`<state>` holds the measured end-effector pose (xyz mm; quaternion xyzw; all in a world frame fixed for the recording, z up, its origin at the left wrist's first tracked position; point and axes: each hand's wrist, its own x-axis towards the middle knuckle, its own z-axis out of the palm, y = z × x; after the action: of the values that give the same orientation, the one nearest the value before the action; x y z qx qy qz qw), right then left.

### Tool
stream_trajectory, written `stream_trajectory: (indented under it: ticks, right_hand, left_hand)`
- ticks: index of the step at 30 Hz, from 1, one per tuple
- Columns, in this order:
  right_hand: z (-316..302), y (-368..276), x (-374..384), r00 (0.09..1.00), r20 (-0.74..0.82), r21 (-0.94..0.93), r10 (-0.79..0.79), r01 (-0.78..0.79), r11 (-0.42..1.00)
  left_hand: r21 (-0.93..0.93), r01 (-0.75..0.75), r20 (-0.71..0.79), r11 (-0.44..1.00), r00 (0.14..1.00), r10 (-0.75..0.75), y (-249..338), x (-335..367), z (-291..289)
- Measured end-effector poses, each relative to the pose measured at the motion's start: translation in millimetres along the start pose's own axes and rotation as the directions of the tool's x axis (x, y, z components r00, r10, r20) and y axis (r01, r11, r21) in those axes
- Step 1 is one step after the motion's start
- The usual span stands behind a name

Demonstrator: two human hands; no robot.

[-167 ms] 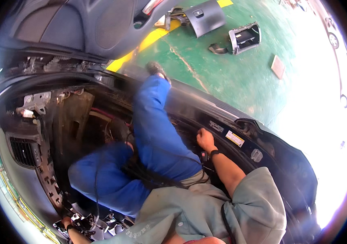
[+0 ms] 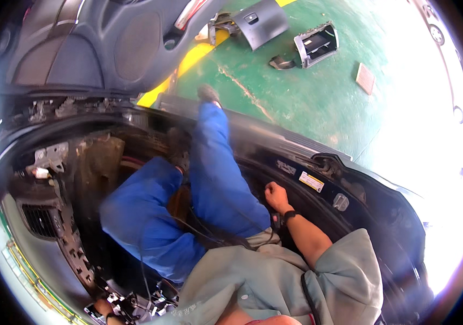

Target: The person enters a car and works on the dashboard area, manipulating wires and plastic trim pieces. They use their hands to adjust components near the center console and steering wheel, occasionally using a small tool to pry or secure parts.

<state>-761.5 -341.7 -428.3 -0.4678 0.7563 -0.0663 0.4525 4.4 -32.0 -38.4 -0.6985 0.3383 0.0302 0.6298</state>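
Right hand (image 2: 276,196) rests half-curled, holding nothing, on the door sill (image 2: 296,173). Left hand (image 2: 103,309), at the connectors (image 2: 134,303) under the dash (image 2: 41,238); grip unclear. Risk: loose wires (image 2: 199,230) across the lap could snag on a knee.

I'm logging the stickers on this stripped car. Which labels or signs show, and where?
Rectangular yellow-and-white sticker: on the black door sill, just right of the right hand.
Small pale strip label: on the same sill, up-left of the first.
No screens or packages visible.
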Motion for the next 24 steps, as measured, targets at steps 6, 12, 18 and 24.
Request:
stream_trajectory:
  ticks: [6, 12, 18, 24]
  right_hand:
    - [2.4, -2.2, 5.7, 0.999, -0.039, -0.095, -0.025, 0.021, 0.995]
    - [-2.7, -16.9, 49.1, 0.983, -0.021, -0.058, 0.184, -0.185, 0.981]
    - [-51.6, -68.7, 108.4, 0.952, -0.087, 0.160, 0.295, -0.279, 0.947]
    - [-102.3, -86.1, 118.5, 0.853, -0.207, 0.474, 0.479, -0.341, 0.812]
  left_hand:
    - [-0.333, 0.065, 0.102, 0.941, 0.994, -0.032, 58.6, -21.7, -87.7]
    - [-0.610, -0.065, 0.055, 0.790, 0.991, 0.124, 166.4, 1.4, -227.8]
    - [-0.763, -0.182, 0.030, 0.621, 0.949, 0.315, 255.2, 31.1, -354.5]
    - [-0.811, -0.293, 0.001, 0.506, 0.865, 0.502, 307.9, 74.4, -478.3]
